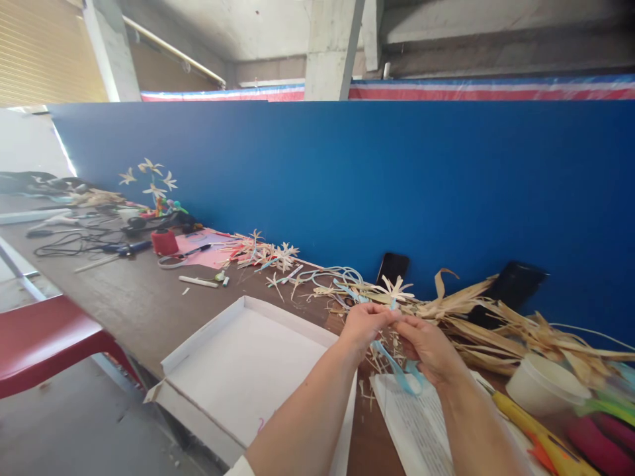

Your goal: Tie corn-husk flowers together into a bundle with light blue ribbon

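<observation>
Two bare hands meet just right of centre in the head-camera feed, where my left grip (368, 324) and my right grip (425, 342) are both pinched closed at the blue-wrapped base of a pale flower (395, 289), its narrow petals spread above the fingertips. A light blue ribbon (395, 367) dangles beneath; I cannot tell which fingers hold its upper end. Reading clockwise from the hands, a black phone (393, 266) stands tilted before the blue partition (297, 165) at twelve o'clock, behind the flower. A second dark device (518, 284) sits at two, partly behind dried husks (476, 347) sprawled at three. At four are a white tub (540, 387) and, nearer me, a yellow tool (538, 433). Printed paper (407, 413) lies on the brown counter (149, 297) at six, partly covered by my right forearm. A shallow white box (248, 363) lies open at eight. More pale flowers (280, 256) cluster at ten, with a red spool (163, 242) farther off.
</observation>
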The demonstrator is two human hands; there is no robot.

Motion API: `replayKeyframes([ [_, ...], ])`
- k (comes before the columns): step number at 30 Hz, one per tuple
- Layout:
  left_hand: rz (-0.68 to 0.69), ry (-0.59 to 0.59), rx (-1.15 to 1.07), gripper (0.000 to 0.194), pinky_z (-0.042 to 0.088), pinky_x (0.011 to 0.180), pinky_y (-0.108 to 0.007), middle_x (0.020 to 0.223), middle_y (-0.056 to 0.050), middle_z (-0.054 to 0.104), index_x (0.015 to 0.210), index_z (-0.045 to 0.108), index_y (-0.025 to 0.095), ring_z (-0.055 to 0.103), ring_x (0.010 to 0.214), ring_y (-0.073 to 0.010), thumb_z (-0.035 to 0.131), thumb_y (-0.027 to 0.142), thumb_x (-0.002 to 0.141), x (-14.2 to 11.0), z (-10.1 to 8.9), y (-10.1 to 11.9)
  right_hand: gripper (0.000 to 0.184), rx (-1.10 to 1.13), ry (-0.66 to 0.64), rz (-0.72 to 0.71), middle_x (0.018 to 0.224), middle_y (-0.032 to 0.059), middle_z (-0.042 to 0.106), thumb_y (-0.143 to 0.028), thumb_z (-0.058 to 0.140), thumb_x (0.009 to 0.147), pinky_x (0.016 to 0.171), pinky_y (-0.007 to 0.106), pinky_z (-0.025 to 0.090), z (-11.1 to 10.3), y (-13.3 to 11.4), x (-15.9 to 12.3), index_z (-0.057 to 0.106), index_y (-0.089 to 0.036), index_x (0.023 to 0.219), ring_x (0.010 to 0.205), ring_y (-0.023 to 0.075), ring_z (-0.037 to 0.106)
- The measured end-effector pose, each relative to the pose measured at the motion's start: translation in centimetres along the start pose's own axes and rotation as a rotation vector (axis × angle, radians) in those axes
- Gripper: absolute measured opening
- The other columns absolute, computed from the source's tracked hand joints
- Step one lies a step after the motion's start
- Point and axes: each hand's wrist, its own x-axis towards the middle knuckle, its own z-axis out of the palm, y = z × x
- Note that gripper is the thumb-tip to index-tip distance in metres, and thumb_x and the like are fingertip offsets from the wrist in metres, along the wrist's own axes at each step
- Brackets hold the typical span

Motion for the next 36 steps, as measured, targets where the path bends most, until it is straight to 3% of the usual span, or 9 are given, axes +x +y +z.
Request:
replayKeyframes([
  [5, -0.024, 0.056, -0.082, 0.037, 0.022, 0.045, -0.021, 0.050, 0.004, 0.047, 0.057, 0.055, 0.013, 0.034, 0.044, -0.0042, 0.079, 0.039, 0.049, 0.5, -0.1, -0.5, 0.028, -0.077, -0.009, -0.012, 0.046, -0.0086, 0.029, -0.040, 0.070, 0.066, 0.041, 0.023, 0.007, 0.3, -0.2, -0.1, 0.054, -0.017, 0.065, 0.041, 0.0044, 0.017],
  [13, -0.007, -0.077, -0.084, 0.039, 0.020, 0.046, -0.021, 0.051, 0.002, 0.048, 0.063, 0.062, 0.011, 0.032, 0.044, -0.0034, 0.076, 0.044, 0.050, 0.4, -0.5, -0.2, 0.031, 0.080, -0.144, 0.061, 0.050, -0.0095, 0.022, -0.038, 0.071, 0.067, 0.042, 0.022, 0.006, -0.4, -0.6, -0.5, 0.049, -0.016, 0.064, 0.046, 0.0041, 0.012],
  [25, 0.022, -0.174, -0.178, 0.039, 0.019, 0.046, -0.021, 0.049, 0.004, 0.045, 0.066, 0.064, 0.010, 0.031, 0.044, -0.0033, 0.074, 0.046, 0.054, 0.2, -0.3, -0.1, 0.027, 0.169, -0.226, 0.078, 0.055, -0.0093, 0.021, -0.035, 0.072, 0.069, 0.041, 0.020, 0.006, -0.9, -0.5, -0.4, 0.053, -0.016, 0.074, 0.047, 0.0043, 0.010],
  [32, 0.013, -0.196, -0.178, 0.042, 0.022, 0.046, -0.021, 0.050, 0.002, 0.047, 0.068, 0.066, 0.010, 0.033, 0.045, -0.0037, 0.074, 0.048, 0.055, 0.2, -0.2, -0.1, 0.030, 0.153, -0.174, 0.047, 0.050, -0.0098, 0.024, -0.037, 0.074, 0.064, 0.040, 0.021, 0.006, -0.6, -0.7, -0.4, 0.053, -0.017, 0.073, 0.043, 0.0038, 0.013],
  [36, 0.014, -0.087, -0.085, 0.045, 0.023, 0.045, -0.019, 0.056, 0.001, 0.049, 0.076, 0.068, 0.010, 0.035, 0.047, -0.0039, 0.070, 0.053, 0.060, 0.3, -0.3, -0.3, 0.029, 0.131, -0.080, 0.019, 0.048, -0.0089, 0.028, -0.036, 0.074, 0.063, 0.040, 0.021, 0.008, -0.7, -0.4, -0.3, 0.052, -0.017, 0.065, 0.042, 0.0037, 0.017],
])
